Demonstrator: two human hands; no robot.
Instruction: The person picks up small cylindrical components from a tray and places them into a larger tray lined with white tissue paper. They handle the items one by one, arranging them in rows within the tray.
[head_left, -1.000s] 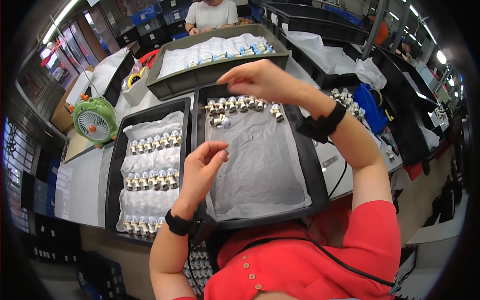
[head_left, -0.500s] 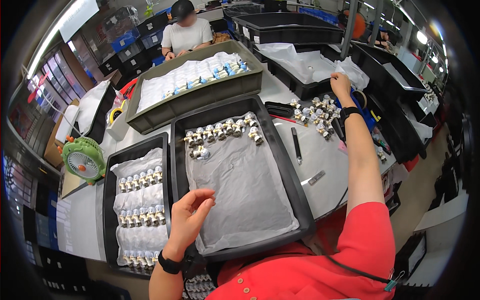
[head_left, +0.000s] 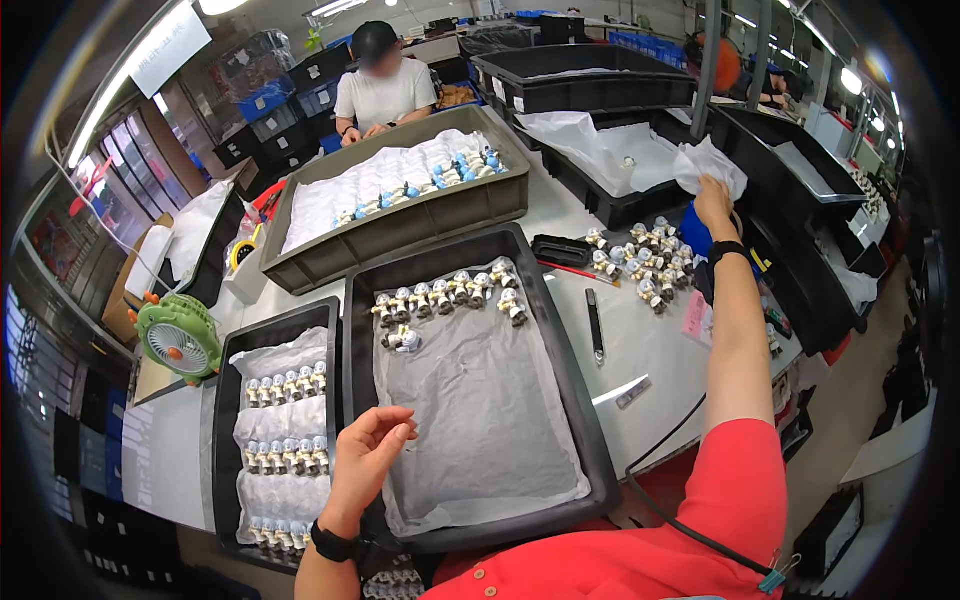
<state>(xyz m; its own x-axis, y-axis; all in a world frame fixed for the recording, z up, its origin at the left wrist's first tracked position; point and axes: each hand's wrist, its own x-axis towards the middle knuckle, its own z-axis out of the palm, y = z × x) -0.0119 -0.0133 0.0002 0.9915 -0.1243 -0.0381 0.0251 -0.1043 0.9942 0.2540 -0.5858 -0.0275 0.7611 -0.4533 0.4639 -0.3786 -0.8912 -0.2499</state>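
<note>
My right hand (head_left: 713, 203) reaches far right, its fingers closed at the crumpled white tissue paper (head_left: 708, 168) over the edge of a black tray (head_left: 610, 205). Loosely curled and empty, with a gap between thumb and fingers, my left hand (head_left: 370, 450) hovers over the near left side of a black tray (head_left: 602, 470) lined with a thin white sheet (head_left: 480, 400). A row of small white figurines (head_left: 440, 297) stretches along that tray's far end, with one figurine (head_left: 400, 340) lying below the row's left end. Loose figurines (head_left: 640, 258) are heaped on the table below my right hand.
A narrower black tray (head_left: 222, 430) at left holds figurine rows between paper layers. Beyond stands an olive crate (head_left: 400, 225) with blue-and-white figurines, a person (head_left: 385, 90) behind it. A green fan (head_left: 178, 338), a black pen-like tool (head_left: 595, 325) and black crates (head_left: 580, 75) surround the work area.
My right hand has gone from above the tray's corner to the tissue paper, which now bunches at its fingers. My left hand has barely shifted; the whole view has tilted slightly.
</note>
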